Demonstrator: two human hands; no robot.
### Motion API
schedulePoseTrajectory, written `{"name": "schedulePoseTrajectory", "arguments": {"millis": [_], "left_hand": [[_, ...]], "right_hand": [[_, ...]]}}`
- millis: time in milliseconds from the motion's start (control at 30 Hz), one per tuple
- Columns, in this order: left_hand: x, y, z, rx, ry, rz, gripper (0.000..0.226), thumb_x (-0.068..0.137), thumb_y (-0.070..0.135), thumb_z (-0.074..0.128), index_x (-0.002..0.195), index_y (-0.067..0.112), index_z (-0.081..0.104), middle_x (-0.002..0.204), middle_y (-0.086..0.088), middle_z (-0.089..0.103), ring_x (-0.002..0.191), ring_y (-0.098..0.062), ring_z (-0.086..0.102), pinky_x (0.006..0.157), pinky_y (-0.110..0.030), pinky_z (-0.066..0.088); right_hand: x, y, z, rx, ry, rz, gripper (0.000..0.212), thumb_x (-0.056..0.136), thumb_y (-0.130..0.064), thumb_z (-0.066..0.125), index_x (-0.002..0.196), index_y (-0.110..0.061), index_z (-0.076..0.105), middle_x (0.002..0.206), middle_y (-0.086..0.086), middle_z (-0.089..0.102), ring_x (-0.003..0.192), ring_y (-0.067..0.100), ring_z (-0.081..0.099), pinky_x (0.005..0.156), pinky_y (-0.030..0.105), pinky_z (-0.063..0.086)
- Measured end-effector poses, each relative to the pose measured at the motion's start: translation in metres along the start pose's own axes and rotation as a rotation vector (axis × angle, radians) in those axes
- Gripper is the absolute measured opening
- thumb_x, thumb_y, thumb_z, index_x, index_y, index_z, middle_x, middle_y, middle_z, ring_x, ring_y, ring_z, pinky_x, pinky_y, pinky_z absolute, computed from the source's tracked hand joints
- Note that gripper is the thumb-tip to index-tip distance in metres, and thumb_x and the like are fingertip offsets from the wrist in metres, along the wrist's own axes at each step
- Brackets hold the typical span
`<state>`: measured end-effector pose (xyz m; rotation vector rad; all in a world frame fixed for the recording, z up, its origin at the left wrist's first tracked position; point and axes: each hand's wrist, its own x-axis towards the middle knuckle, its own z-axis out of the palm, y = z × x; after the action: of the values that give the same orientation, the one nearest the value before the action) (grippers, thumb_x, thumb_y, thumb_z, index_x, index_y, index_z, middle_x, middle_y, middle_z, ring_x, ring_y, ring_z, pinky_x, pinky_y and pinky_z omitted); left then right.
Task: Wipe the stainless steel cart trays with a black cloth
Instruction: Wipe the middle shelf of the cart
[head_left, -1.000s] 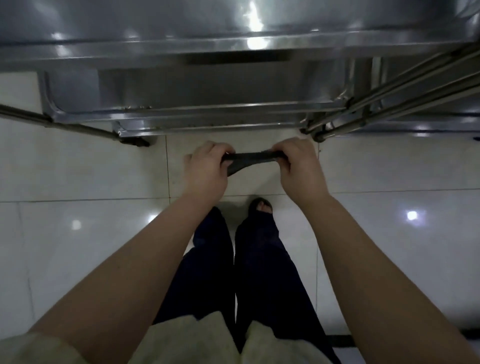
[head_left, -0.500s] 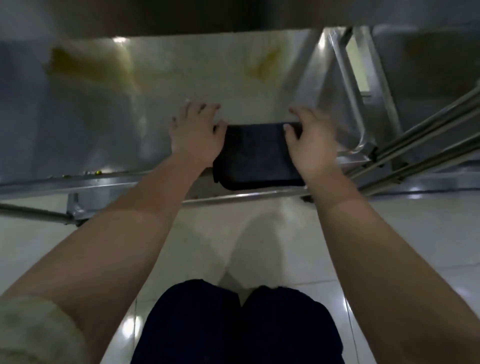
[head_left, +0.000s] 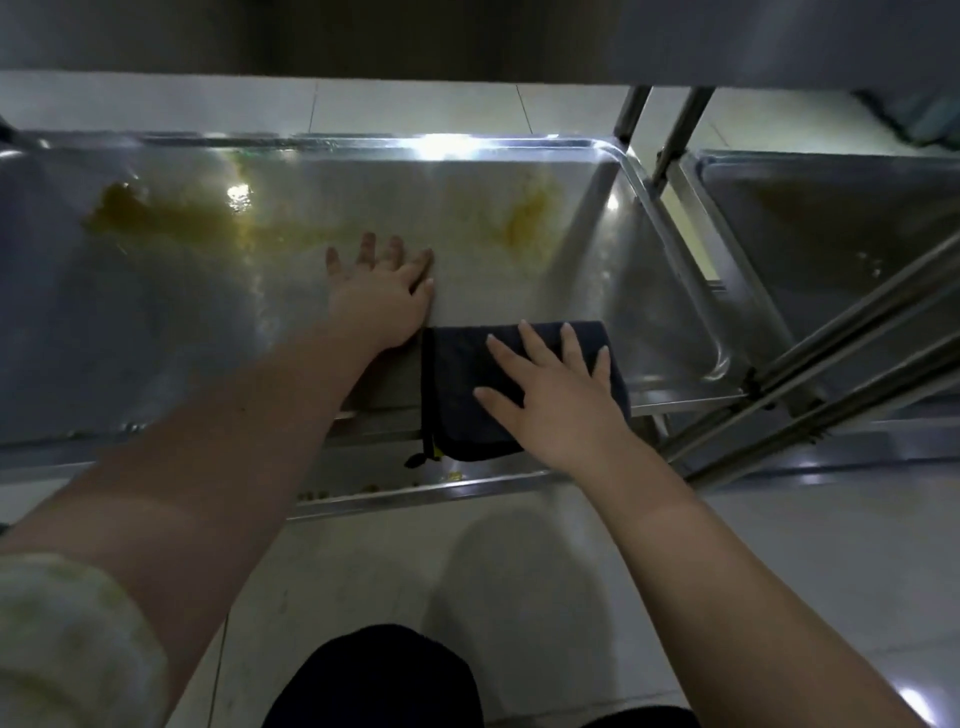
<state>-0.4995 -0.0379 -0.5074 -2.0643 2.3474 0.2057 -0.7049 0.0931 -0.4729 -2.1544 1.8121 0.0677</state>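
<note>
A low stainless steel cart tray (head_left: 670, 291) spreads in front of me, smeared with yellow-brown stains at its left and right of centre. The folded black cloth (head_left: 457, 395) lies flat on the tray near its front edge, overhanging the rim a little. My right hand (head_left: 556, 389) presses on the cloth with fingers spread straight. My left hand (head_left: 382, 293) rests flat on the bare tray just left of and beyond the cloth, fingers straight.
A second steel tray (head_left: 831, 249) belonging to a neighbouring cart sits to the right, behind slanted steel bars (head_left: 841, 364). An upper shelf (head_left: 467, 36) overhangs the top of the view. Small crumbs lie along the front rim. White tiled floor (head_left: 779, 561) lies below.
Both hands let go of the stretched cloth's ends and flattened. The cloth now lies spread on the tray under my right hand; my left hand moved off it onto bare steel.
</note>
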Motion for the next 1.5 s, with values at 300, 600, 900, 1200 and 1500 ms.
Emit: {"name": "schedulePoseTrajectory", "arguments": {"millis": [300, 600, 900, 1200, 1500], "left_hand": [[0.008, -0.025, -0.001, -0.018, 0.031, -0.017, 0.054, 0.101, 0.056, 0.014, 0.153, 0.047, 0.003, 0.165, 0.011, -0.003, 0.151, -0.021, -0.007, 0.116, -0.060, -0.004], [0.003, -0.026, 0.004, -0.040, 0.046, -0.029, 0.053, 0.101, 0.057, 0.014, 0.153, 0.048, 0.008, 0.165, 0.011, 0.001, 0.151, -0.024, 0.001, 0.116, -0.061, -0.002], [-0.003, -0.020, -0.004, -0.050, 0.015, -0.050, 0.053, 0.102, 0.055, 0.016, 0.154, 0.046, 0.008, 0.165, 0.010, 0.000, 0.151, -0.024, 0.000, 0.117, -0.060, -0.003], [-0.003, -0.017, -0.004, -0.056, 0.015, -0.063, 0.053, 0.101, 0.056, 0.017, 0.153, 0.048, 0.008, 0.165, 0.010, 0.000, 0.151, -0.024, 0.000, 0.116, -0.061, -0.003], [0.000, -0.026, 0.000, -0.062, 0.022, -0.044, 0.052, 0.101, 0.056, 0.018, 0.152, 0.051, 0.010, 0.165, 0.011, 0.002, 0.151, -0.023, 0.001, 0.115, -0.061, -0.002]], "right_hand": [[0.078, 0.030, -0.011, -0.068, -0.098, 0.009, 0.065, 0.091, -0.075, 0.018, 0.147, -0.056, -0.009, 0.159, -0.017, -0.022, 0.146, 0.033, -0.024, 0.113, 0.058, -0.018], [0.122, 0.033, -0.015, -0.113, 0.082, 0.036, 0.064, 0.089, -0.077, 0.010, 0.148, -0.057, -0.006, 0.163, -0.012, -0.011, 0.147, 0.041, -0.014, 0.111, 0.065, -0.015], [0.067, 0.039, 0.001, -0.082, 0.024, -0.208, 0.065, 0.078, -0.087, 0.007, 0.138, -0.069, -0.012, 0.160, -0.021, -0.015, 0.147, 0.032, -0.019, 0.111, 0.059, -0.021], [0.057, 0.114, -0.018, -0.059, 0.080, 0.231, 0.059, 0.089, -0.077, 0.017, 0.142, -0.065, -0.005, 0.162, -0.019, -0.011, 0.147, 0.034, -0.019, 0.109, 0.068, -0.015], [0.058, 0.025, 0.005, -0.059, 0.060, -0.222, 0.061, 0.086, -0.080, 0.020, 0.142, -0.066, 0.002, 0.160, -0.025, -0.005, 0.148, 0.031, -0.017, 0.110, 0.063, -0.020]]}}
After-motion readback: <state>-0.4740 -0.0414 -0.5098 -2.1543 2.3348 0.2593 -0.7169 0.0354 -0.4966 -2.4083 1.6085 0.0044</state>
